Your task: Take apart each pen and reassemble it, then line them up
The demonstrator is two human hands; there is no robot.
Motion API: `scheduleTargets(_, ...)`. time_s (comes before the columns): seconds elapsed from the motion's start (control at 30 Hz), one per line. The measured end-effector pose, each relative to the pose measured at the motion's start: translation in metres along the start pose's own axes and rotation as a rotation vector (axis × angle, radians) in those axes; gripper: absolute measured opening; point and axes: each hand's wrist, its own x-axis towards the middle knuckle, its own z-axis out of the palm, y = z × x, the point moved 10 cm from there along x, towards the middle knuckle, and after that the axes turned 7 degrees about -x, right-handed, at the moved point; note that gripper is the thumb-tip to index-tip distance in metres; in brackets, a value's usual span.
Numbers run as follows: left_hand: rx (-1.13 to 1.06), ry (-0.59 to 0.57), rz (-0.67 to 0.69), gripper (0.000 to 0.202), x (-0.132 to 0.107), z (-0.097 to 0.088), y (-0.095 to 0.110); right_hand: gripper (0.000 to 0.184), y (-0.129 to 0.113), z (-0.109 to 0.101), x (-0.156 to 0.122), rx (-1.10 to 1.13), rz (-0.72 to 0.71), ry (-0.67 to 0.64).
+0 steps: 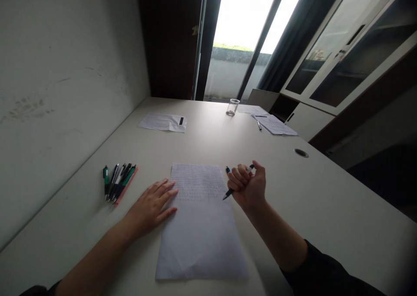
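A sheet of paper (202,239) lies on the white table in front of me, its upper part covered with handwritten lines and its lower part blank. My left hand (154,204) rests flat at the sheet's left edge, fingers spread and fingertips on the paper. At the right edge, my right hand (249,185) is closed around a black pen (229,193). The pen's tip points down and left over the sheet, and its top end is up by my thumb. Partly hidden behind the right hand, another pen (228,170) with a blue part lies on the table.
Several pens (119,181) lie grouped at the left. Farther back are a written sheet (164,122), a clear glass (232,107), and a paper stack (275,124) with a pen (259,125) beside it. A round cable hole (301,153) sits at the right. A wall (65,113) borders the left side.
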Motion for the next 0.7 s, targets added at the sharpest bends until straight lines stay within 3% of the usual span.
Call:
scheduleTargets(0.43,0.013,-0.043,-0.028,0.049,0.0001,0.0027,-0.0015,0.049,-0.0038,0.0015,-0.0005,-0.029,-0.023,0.014)
scheduleTargets(0.7,-0.028,0.028,0.017,0.048,-0.0002,-0.0029,0.0015,0.043,-0.0074,-0.0062,-0.0012,-0.063,-0.065,0.06)
